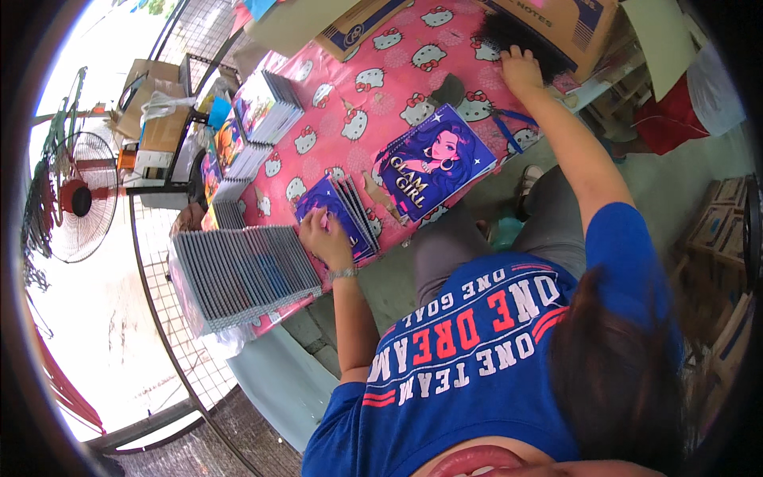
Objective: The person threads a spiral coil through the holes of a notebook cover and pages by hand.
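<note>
My left hand, with a watch on its wrist, is curled on the left edge of a small fanned stack of purple notebooks on the pink cartoon-cat tablecloth. A single larger purple notebook with a cartoon girl on its cover lies flat just right of that stack. My right hand is stretched far forward, its fingers on a black bristly bundle at the mouth of a brown cardboard box. Whether it grips the bundle is hidden. Blue-handled pliers lie beside my right forearm.
A long row of spiral-bound notebooks stands on edge at the table's left end. More colourful notebook stacks line the left side. A second cardboard box lies at the far edge. A standing fan and a wire grid are at left.
</note>
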`<state>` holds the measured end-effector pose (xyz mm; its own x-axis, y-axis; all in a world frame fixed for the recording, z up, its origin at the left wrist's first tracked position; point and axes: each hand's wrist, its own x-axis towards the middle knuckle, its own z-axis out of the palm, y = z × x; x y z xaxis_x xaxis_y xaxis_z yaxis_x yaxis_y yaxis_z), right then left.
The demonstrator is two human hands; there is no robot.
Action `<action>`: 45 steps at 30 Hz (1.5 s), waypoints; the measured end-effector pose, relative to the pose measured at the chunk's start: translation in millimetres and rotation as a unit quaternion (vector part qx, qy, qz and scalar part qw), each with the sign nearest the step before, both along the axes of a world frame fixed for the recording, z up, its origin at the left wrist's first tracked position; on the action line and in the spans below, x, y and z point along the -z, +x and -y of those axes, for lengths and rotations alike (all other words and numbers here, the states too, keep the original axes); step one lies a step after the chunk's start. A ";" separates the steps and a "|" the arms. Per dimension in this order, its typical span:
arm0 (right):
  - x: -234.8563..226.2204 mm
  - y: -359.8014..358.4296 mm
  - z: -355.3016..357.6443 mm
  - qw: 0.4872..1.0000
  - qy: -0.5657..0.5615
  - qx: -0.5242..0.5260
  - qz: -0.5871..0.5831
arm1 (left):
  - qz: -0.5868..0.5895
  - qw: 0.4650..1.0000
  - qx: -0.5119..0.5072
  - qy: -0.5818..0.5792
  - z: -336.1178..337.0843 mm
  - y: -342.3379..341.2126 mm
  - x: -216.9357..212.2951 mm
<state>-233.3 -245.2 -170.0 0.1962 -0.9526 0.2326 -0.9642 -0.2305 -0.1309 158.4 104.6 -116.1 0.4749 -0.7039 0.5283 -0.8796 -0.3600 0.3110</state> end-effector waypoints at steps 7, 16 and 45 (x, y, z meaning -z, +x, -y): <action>-19.5 -8.8 25.2 1.000 -0.017 -0.007 -0.018 | -0.096 0.931 0.339 0.092 170.7 -122.4 -4.3; -77.2 -14.1 -66.4 0.875 0.041 -0.249 0.413 | -0.154 0.912 0.346 0.155 198.0 -118.7 1.3; -127.1 34.9 -198.6 0.789 0.074 -0.360 0.492 | 0.052 0.934 0.352 0.032 95.1 -154.3 -93.3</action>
